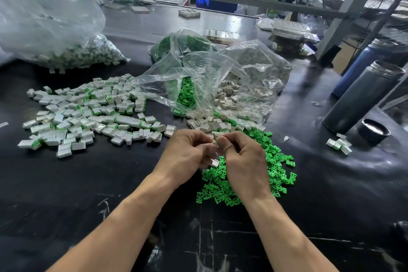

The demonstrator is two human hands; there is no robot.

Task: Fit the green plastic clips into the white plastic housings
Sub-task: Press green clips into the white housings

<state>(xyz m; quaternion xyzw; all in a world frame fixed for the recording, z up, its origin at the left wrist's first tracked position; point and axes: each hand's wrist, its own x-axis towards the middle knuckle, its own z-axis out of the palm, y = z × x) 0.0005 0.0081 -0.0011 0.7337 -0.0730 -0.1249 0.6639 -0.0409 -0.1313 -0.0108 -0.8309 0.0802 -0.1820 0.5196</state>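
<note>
My left hand (pixel 187 152) and my right hand (pixel 242 157) meet over the black table, fingertips pinching one small white housing (pixel 214 143) between them. A second white housing (pixel 215 162) shows lower down between the palms; which hand holds it I cannot tell. Under my right hand spreads a pile of loose green clips (pixel 254 183). Empty white housings (pixel 212 125) lie just beyond my fingers, spilling from a clear bag (pixel 242 86). A wide heap of housings with green clips in them (pixel 88 115) covers the table to the left.
A large clear bag of finished parts (pixel 55 35) sits at the far left. A bag of green clips (pixel 183 46) stands behind the middle bag. Two metal flasks (pixel 362 97) and a black lid (pixel 373 131) stand at right, with a few assembled parts (pixel 339 145) beside them.
</note>
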